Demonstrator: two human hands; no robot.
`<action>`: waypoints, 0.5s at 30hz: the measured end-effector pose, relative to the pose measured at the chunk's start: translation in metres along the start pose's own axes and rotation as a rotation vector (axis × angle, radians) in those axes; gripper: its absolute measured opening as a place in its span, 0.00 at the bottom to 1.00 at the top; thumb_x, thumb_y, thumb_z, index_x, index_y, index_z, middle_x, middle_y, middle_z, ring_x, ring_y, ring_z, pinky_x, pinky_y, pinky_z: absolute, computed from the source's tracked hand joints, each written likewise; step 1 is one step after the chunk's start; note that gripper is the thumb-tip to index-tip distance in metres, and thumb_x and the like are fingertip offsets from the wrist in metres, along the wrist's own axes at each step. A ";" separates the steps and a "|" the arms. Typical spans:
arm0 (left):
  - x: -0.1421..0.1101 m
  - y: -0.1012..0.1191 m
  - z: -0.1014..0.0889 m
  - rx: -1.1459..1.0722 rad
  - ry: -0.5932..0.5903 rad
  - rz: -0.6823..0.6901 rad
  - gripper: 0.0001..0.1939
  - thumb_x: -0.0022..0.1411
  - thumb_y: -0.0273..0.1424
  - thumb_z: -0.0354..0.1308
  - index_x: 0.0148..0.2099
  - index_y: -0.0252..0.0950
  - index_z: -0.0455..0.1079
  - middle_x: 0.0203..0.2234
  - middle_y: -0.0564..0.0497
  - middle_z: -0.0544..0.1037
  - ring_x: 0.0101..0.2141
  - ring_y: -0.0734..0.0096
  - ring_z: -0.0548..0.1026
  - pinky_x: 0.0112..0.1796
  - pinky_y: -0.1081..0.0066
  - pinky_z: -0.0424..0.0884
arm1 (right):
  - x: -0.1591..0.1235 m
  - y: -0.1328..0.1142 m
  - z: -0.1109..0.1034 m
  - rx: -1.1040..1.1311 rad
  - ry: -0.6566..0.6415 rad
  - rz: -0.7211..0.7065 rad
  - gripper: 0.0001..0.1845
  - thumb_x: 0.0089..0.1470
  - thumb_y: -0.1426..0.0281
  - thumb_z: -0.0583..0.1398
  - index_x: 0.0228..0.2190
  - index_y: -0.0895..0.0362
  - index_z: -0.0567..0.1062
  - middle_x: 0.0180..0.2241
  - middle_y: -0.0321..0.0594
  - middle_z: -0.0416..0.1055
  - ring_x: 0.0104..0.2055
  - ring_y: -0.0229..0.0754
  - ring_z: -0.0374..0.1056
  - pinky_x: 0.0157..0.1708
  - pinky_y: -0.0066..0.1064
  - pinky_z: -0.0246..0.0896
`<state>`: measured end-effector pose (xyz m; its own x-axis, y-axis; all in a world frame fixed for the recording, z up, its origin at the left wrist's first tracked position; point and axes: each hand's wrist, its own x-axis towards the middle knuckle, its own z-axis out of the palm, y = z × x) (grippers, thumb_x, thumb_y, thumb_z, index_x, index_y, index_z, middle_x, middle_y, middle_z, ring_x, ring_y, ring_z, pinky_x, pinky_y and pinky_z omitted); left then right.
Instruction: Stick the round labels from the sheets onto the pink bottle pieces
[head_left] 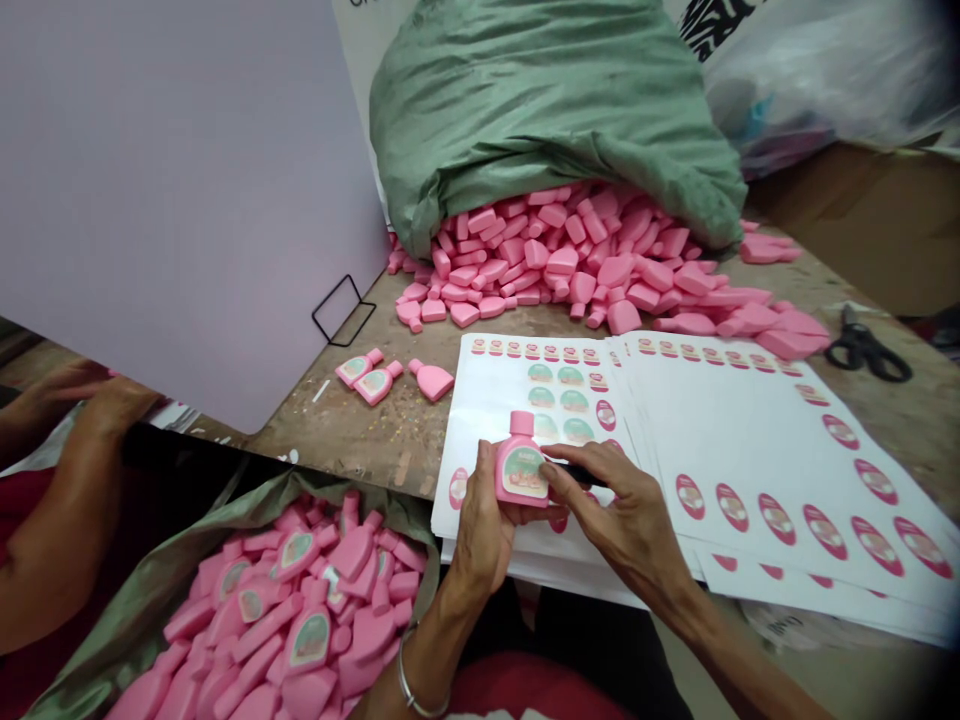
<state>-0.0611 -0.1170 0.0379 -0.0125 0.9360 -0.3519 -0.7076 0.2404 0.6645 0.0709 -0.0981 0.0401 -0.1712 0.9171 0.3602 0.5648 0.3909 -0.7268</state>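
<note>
"What's being held?"

"A pink bottle (517, 470), cap (522, 423) pointing up and away from the person, its long axis almost upright. It's held over the stacked sheets (750, 440), near their front edge."

"Can you read it?"

"No. Its label (523, 472) is green and cream with a pink border, and the writing is too small to read. The sheets carry pink ovals and green ones, just as unreadable."

"And the hands?"

"The left hand (484, 530) is closed around the bottle from below, a bangle (420, 685) on its wrist. The right hand (622, 500) is curled around a thin black tool (577, 474), fingertips (559, 478) by the bottle's side."

"What's around them?"

"Two labeled bottles (367, 378) and an unlabeled one (431, 380) lie on the table (337, 440). Behind, a green sack (547, 110) spills a heap of pink bottles (570, 270). Scissors (862, 345) lie to the right. Another sack (225, 530) sits below, full of bottles. A co-worker's hands (90, 400) are at far left."
</note>
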 end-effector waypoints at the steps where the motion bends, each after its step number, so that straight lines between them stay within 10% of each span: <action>1: 0.000 0.000 0.000 0.006 -0.006 0.006 0.22 0.63 0.47 0.48 0.36 0.31 0.69 0.32 0.46 0.77 0.35 0.67 0.76 0.34 0.71 0.74 | 0.000 0.000 0.001 -0.005 0.003 0.000 0.09 0.55 0.64 0.60 0.37 0.54 0.76 0.32 0.40 0.74 0.35 0.43 0.67 0.36 0.36 0.64; 15: -0.011 0.013 0.004 0.236 -0.211 -0.042 0.18 0.58 0.37 0.59 0.47 0.32 0.66 0.37 0.45 0.74 0.36 0.64 0.76 0.37 0.63 0.76 | 0.020 0.006 -0.013 0.039 -0.086 0.288 0.33 0.44 0.53 0.64 0.50 0.53 0.69 0.47 0.45 0.71 0.44 0.48 0.70 0.42 0.39 0.67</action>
<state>-0.0674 -0.1229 0.0524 0.1770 0.9508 -0.2542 -0.5203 0.3096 0.7959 0.0814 -0.0785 0.0510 -0.0773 0.9933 0.0862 0.5690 0.1149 -0.8143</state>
